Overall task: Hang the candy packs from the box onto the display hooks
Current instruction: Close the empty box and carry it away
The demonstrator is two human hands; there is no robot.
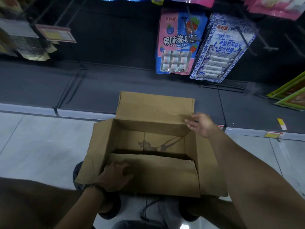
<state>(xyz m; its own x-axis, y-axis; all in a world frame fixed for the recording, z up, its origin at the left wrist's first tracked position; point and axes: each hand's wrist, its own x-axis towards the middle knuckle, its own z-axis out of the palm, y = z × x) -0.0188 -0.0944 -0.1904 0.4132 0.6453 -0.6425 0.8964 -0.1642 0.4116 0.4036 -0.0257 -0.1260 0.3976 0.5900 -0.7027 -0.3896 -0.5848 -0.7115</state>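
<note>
I'm peering into the cardboard box and finding no candy packs on the bare floor I can see. The risk: the near flap is folding inward, so a pack hiding under it could get missed, and pressing there could tip the box. My left grip is lying spread on that flap, holding nothing. My right grip is touching the right corner of the far flap, fingers straight. A pink-and-blue candy pack and a blue-and-white candy pack are hanging on the display hooks above.
</note>
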